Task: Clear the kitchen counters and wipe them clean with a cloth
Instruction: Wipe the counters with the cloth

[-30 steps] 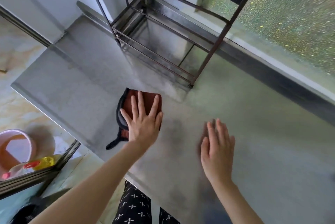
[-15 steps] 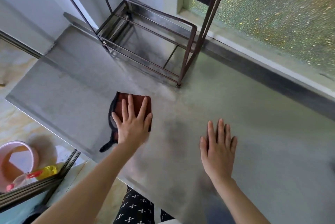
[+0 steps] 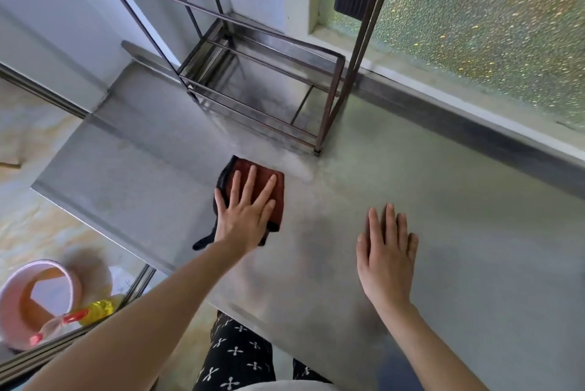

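- Compared with the frame half a second earlier, the left hand (image 3: 245, 216) and the cloth (image 3: 253, 188) sit closer to the front foot of the rack (image 3: 262, 87); the right hand (image 3: 387, 257) keeps its place on the counter (image 3: 443, 200).
- One counter: a steel top with a dull, smeared sheen, running from the white wall at the left to the window side at the right, with a raised steel lip along its back edge.
- One frosted window (image 3: 490, 26): pebbled glass behind the counter, at the upper right.
- One rack: a dark wire frame standing on the counter at the back corner, with its lowest shelf bare.
- One pink bucket (image 3: 38, 299): on the floor below the counter's left edge, with a yellow bottle (image 3: 99, 311) just beside it.
- Two hands, both bare. The left hand is spread flat, fingers apart, palm pressing down on the cloth; nothing is pinched between the fingers. The right hand lies flat and spread on the bare steel, well apart from the cloth, and has hold of nothing.
- One cloth: a rust-brown folded square with a black edge, lying flat on the counter just in front of the rack's front foot. A black tail of it trails out beside the left wrist toward the counter's front edge.
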Available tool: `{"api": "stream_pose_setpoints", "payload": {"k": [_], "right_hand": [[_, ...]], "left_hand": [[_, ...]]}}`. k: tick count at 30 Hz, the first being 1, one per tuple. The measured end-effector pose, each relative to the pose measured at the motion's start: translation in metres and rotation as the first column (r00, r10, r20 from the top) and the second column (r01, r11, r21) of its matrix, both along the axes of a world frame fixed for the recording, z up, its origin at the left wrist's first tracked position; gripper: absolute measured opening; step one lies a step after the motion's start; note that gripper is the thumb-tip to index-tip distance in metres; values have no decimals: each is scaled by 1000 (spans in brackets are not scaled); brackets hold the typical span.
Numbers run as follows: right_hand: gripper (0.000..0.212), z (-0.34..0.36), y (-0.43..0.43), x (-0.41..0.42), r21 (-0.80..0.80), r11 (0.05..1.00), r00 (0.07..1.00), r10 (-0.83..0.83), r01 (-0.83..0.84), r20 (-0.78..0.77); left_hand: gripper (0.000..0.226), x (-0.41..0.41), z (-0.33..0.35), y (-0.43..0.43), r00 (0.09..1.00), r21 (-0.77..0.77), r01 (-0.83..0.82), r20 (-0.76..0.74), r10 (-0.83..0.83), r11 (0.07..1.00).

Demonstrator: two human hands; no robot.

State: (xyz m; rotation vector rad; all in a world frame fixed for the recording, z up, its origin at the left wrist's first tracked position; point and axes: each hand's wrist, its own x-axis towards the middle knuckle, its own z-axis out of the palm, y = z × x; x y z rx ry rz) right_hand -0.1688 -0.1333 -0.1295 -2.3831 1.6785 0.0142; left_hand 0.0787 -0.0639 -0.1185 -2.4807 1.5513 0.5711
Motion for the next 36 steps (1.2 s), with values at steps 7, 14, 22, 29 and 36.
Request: {"api": "stream_pose_setpoints", "payload": {"k": [7, 14, 22, 29, 36], "right_hand": [[51, 9, 43, 67, -2, 996, 995, 92, -92, 47], [56, 15, 78, 137, 21, 1000, 1000, 2, -2, -1], [56, 13, 79, 185, 64, 964, 966, -255, 257, -32], [56, 15, 79, 188, 81, 975, 974, -200, 209, -106], [57, 15, 82, 191, 115, 970, 972, -200, 214, -125]], "left_hand": [[50, 7, -1, 21, 935, -57, 351, -29, -353, 935], [65, 106, 2, -21, 943, -9, 333, 21, -332, 943], [51, 134, -1, 16, 755, -92, 650, -30, -655, 754], [54, 214, -2, -9, 898, -70, 439, 12, -440, 896], [51, 162, -1, 36, 771, -120, 632, -8, -637, 766]]}}
